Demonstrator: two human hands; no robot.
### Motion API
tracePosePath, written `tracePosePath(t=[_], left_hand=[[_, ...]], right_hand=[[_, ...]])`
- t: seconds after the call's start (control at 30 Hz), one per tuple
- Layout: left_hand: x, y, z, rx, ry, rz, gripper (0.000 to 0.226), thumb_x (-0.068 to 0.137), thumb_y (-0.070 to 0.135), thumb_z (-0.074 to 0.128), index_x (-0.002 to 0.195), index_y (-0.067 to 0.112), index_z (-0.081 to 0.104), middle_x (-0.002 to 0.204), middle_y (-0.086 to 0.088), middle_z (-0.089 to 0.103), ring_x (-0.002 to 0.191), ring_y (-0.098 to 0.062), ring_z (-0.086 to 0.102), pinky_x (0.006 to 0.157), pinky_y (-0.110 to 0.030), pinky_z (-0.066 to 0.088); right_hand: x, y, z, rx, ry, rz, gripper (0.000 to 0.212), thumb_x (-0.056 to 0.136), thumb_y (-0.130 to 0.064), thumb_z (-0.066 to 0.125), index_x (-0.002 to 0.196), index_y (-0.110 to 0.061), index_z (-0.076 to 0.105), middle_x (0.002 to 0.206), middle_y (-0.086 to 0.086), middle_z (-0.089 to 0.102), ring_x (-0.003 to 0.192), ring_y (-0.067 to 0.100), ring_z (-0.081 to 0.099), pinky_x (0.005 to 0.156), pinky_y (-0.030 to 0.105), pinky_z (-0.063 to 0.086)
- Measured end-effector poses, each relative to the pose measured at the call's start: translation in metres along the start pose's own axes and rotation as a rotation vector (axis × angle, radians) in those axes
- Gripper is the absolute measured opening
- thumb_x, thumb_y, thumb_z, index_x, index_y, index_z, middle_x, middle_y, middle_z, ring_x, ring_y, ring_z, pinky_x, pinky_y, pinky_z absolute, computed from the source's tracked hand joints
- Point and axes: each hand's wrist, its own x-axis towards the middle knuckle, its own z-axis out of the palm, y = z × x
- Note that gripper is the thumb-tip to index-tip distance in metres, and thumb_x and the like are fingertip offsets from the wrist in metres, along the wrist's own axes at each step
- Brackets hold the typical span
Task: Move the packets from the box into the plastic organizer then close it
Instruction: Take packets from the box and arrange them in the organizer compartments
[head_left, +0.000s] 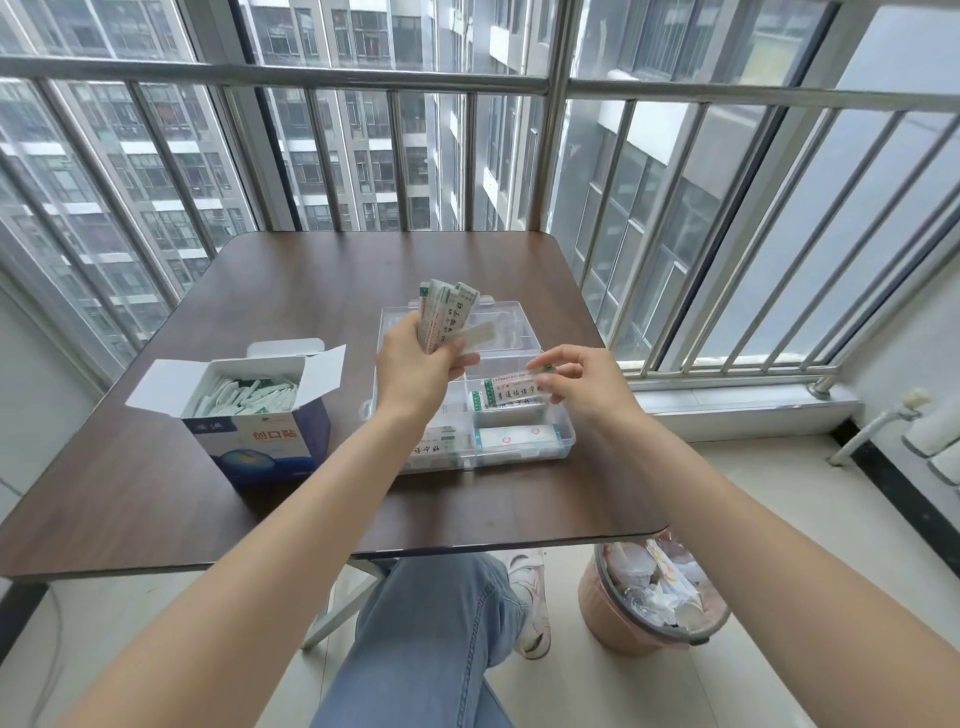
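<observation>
The left hand (415, 358) is gripping a fanned bunch of packets (444, 312), fingers curled round the lower ends so the tops are spreading above the fingertips. It is probably holding them this way as a ready supply, so one packet at a time can be drawn off without going back to the box. One pale strip is sticking out sideways from between these fingers toward the other hand.

The right hand (582, 382) is pinching a single packet (519, 375) between thumb and forefinger, holding it flat and lengthwise just above the far right compartment of the plastic organizer (566, 441). It seems to be lining the packet up with the ones already lying beneath the fingertips, so the stack sits neatly. More packets are lying in the compartments nearer the wrist, on both sides of the divider.

The organizer's clear lid (504, 317) is lying open beyond both sets of fingers, behind the held bunch, leaving the compartments free to load.

The box (260, 441) is standing on the table (156, 493), well apart to the outer side of the left hand, flaps open, with many white packets still heaped inside. Judging by that heap, the job is far from done, and closing the lid is some way off.

A pink bin (613, 618) of scrap wrappers is sitting on the floor below the right forearm.
</observation>
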Motion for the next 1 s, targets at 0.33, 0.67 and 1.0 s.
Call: tracePosePath(t=[0.33, 0.67, 1.0], left_hand=[[-0.004, -0.006, -0.003, 0.05, -0.044, -0.014, 0.021, 0.09, -0.002, 0.056, 0.092, 0.019, 0.056, 0.104, -0.01, 0.066, 0.066, -0.013, 0.07, 0.066, -0.024, 0.057], [-0.007, -0.003, -0.006, -0.009, -0.063, -0.059, 0.019, 0.09, -0.002, 0.056, 0.098, 0.015, 0.057, 0.101, -0.01, 0.067, 0.069, -0.016, 0.071, 0.069, -0.026, 0.058], [-0.016, 0.001, -0.007, -0.161, -0.238, -0.174, 0.013, 0.091, 0.0, 0.057, 0.101, 0.008, 0.057, 0.089, -0.008, 0.069, 0.067, -0.014, 0.071, 0.066, -0.023, 0.058]], right_hand=[[0.0, -0.008, 0.008, -0.425, -0.019, -0.046, 0.009, 0.082, -0.021, 0.066, 0.078, -0.027, 0.069, 0.083, -0.002, 0.066, 0.085, 0.016, 0.059, 0.078, 0.032, 0.049], [-0.003, -0.017, 0.018, -0.724, 0.038, -0.138, 0.006, 0.084, -0.027, 0.067, 0.088, -0.024, 0.07, 0.103, -0.004, 0.057, 0.099, 0.015, 0.055, 0.068, 0.026, 0.035], [-0.007, -0.036, 0.011, 0.355, -0.181, 0.072, 0.012, 0.092, -0.019, 0.06, 0.084, -0.012, 0.065, 0.058, -0.001, 0.064, 0.044, 0.006, 0.049, 0.042, 0.015, 0.034]])
